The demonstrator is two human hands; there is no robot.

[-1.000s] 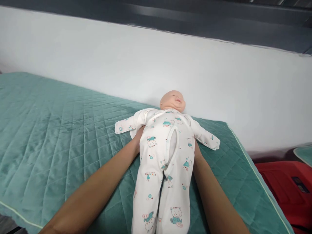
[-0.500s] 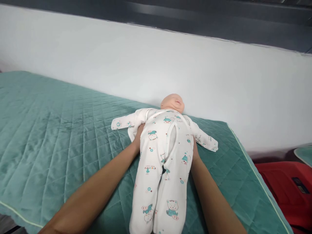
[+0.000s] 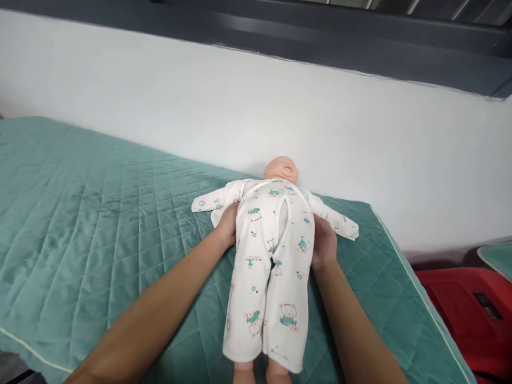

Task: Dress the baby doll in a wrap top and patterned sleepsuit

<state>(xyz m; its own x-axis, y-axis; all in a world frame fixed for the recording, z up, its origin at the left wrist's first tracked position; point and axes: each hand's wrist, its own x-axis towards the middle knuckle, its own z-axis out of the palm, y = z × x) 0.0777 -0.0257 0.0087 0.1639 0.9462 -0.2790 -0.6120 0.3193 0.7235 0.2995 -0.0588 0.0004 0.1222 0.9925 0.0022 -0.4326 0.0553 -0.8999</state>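
Observation:
A baby doll (image 3: 281,168) lies on its back, dressed in a white long-sleeved top (image 3: 211,200) and white open-crotch trousers (image 3: 248,277) printed with teal cartoon animals. Its bare lower legs (image 3: 244,373) show below the trouser hems. My left hand (image 3: 229,223) grips the trousers at the waist on the left side, its fingertips hidden by the cloth. On the opposite side my right hand (image 3: 325,241) is closed at the trouser waist, fingers mostly tucked behind the fabric. The doll's sleeves spread outward past both hands.
A green quilted cover (image 3: 132,234) lies under the doll. Behind it rises a white wall (image 3: 180,101) with a dark ledge (image 3: 280,32) above. Beyond the cover's right edge is a red plastic object (image 3: 460,298).
The trouser hems have moved up toward the body, and the doll's lower legs now show. My right hand is more exposed beside the waist. The view has shifted slightly.

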